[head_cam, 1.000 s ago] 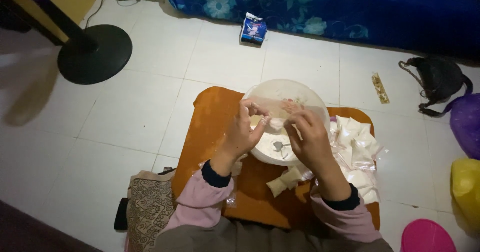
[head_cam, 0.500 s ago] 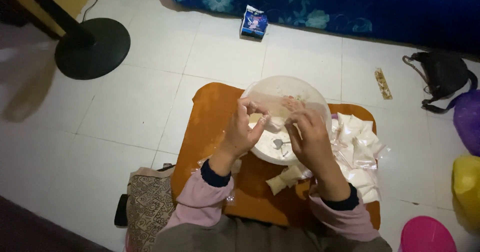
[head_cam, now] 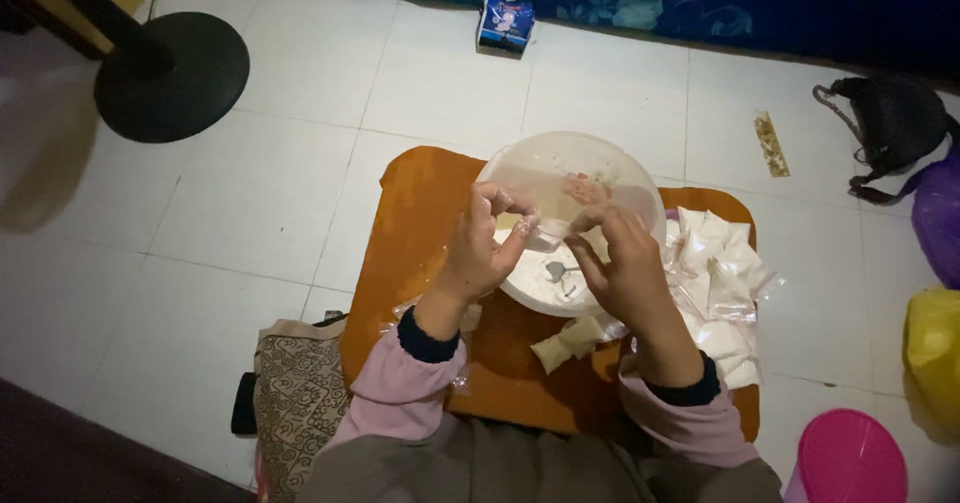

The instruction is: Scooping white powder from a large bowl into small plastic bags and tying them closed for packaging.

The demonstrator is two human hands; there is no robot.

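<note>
One orange low table (head_cam: 420,253) w/ one round white bowl (head_cam: 600,163) sitting on it, powder inside. Both hands working over the bowl: left hand (head_cam: 485,248) & right hand (head_cam: 620,263) are pinching one small clear plastic bag (head_cam: 548,231) btwn thumb & fingertips. Risk, imo: bag slipping or tipping, spilling powder onto table. Filled packets (head_cam: 720,283) piling at right, approx a dozen, can't count exactly. One spoon (head_cam: 560,271) lying in bowl.

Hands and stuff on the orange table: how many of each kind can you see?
Hands: 2 (left hand, right hand)
White bowl: 1
Spoon in the bowl: 1
Heap of small filled clear bags: 1, bags too jumbled to count
Total: 5
</note>
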